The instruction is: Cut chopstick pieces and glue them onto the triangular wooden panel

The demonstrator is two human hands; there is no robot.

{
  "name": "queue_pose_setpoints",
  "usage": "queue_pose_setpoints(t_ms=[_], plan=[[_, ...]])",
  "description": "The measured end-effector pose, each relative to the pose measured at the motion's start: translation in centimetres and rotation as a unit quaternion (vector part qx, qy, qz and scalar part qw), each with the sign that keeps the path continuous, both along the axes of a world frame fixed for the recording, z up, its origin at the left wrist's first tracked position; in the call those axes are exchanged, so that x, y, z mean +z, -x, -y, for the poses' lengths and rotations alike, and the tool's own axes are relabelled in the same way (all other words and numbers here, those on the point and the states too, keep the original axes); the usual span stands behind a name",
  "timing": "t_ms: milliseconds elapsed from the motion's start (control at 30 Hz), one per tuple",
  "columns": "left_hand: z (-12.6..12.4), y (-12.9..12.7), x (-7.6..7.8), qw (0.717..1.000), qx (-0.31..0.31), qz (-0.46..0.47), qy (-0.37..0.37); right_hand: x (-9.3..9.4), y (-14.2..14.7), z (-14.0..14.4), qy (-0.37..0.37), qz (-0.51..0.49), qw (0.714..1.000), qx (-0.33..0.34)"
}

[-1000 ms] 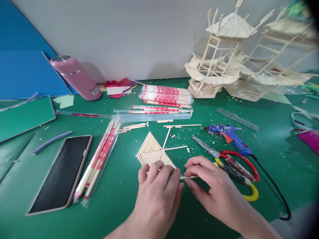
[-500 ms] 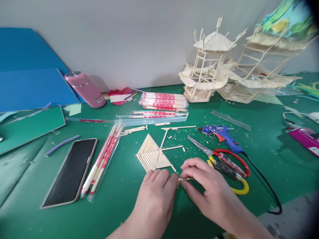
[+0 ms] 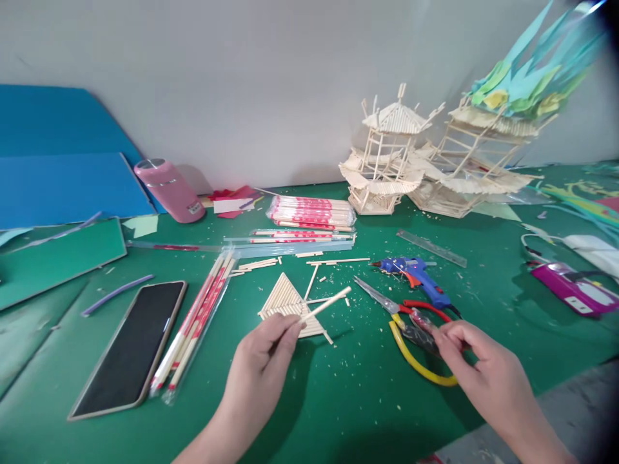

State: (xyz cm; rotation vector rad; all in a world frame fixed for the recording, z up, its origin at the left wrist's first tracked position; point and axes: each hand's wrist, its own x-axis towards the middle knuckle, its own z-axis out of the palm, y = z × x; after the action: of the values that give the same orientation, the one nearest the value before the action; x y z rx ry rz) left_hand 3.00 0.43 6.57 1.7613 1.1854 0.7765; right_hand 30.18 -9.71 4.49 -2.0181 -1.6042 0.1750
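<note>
R fingers (image 3: pixel 451 354) moved to scissors (image 3: pixel 382 298), L fingers (image 3: pixel 287 343) w/ stick (image 3: pixel 329 302)

The phone (image 3: pixel 130 348) lies left on the bench (image 3: pixel 348 399), beside wrapped sticks (image 3: pixel 197 322). Scissors (image 3: pixel 380 297) are right, the glue gun (image 3: pixel 422 276) behind them, stick towers (image 3: pixel 397 120) far right.

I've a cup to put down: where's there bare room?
Green tabletop lies bare, crumbs aside, between left hand and right hand, and from left hand to nearest plastic-wrapped wooden sticks. Crowded around blue plastic glue gun and red-and-yellow-handled metal scissors.
</note>
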Motion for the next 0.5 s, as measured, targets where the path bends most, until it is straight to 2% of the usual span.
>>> queue_pose_setpoints(t_ms=[100,233,333,500], plan=[[-0.8,-0.4,-0.1,0.987,0.042,0.079,0.132,-1.3,-1.1,0.6,0.008,0.038,0.999,-0.024],[-1.2,-1.2,-0.3,0.940,0.057,0.209,0.263,-2.5,-1.4,0.6,0.038,0.089,0.995,0.029],[-1.4,-1.8,-0.2,0.913,0.061,0.272,0.300,-3.0,-1.5,0.2,0.083,0.135,0.986,0.044],[-1.8,-2.6,0.1,0.900,0.052,0.298,0.315,-4.0,-2.7,-0.7,0.139,0.141,0.980,-0.004]])
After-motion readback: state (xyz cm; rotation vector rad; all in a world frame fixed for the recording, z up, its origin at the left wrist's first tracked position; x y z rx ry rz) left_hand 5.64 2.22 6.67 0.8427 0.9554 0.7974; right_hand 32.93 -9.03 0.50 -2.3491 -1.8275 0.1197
